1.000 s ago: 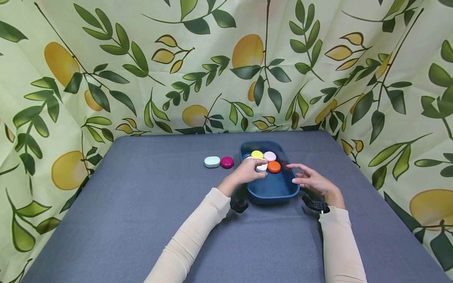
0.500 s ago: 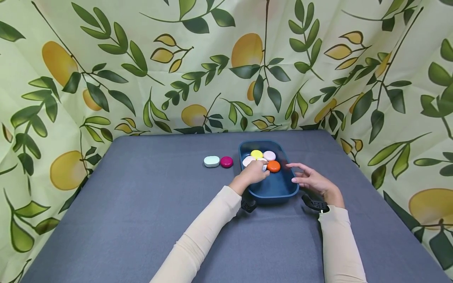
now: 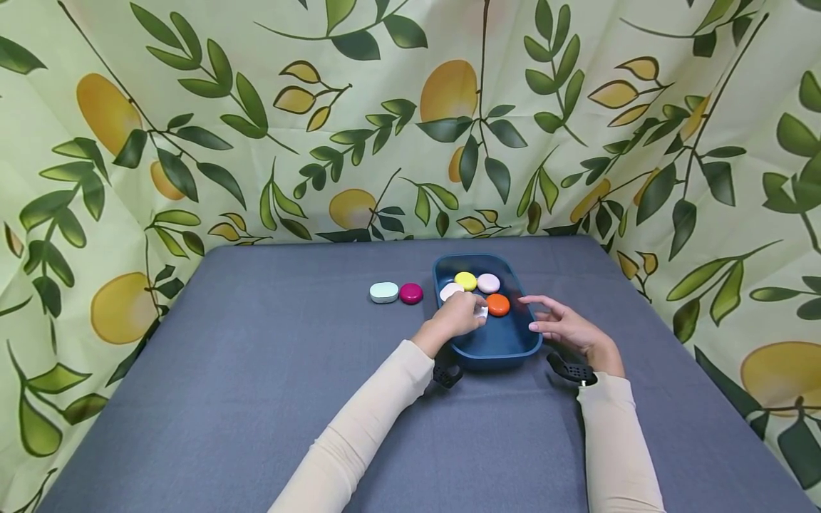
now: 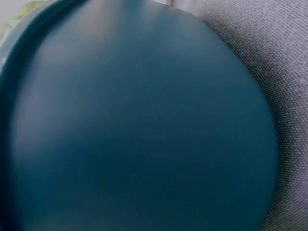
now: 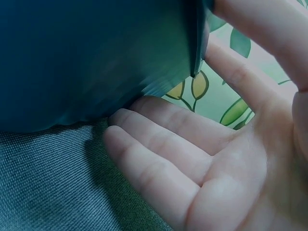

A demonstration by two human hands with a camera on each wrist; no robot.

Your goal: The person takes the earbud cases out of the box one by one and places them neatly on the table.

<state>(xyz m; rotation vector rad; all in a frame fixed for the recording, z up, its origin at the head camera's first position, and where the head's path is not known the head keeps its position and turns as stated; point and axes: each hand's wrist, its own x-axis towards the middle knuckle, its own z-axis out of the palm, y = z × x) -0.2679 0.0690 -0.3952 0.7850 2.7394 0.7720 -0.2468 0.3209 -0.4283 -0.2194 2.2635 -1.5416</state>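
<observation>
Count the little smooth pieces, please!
7: mint and magenta outside the blue tray; yellow, orange, left pale pink, right pale pink inside; white in the left hand, which may hide more.

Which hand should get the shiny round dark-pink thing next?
Probably the left hand. It's nearer the shiny round dark-pink piece, but must first release the white piece it's pinching. The right hand is across the blue rounded tray.

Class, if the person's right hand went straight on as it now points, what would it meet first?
Most likely the side of the blue tray; the right hand lies close beside it, though whether they touch is unclear.
</observation>
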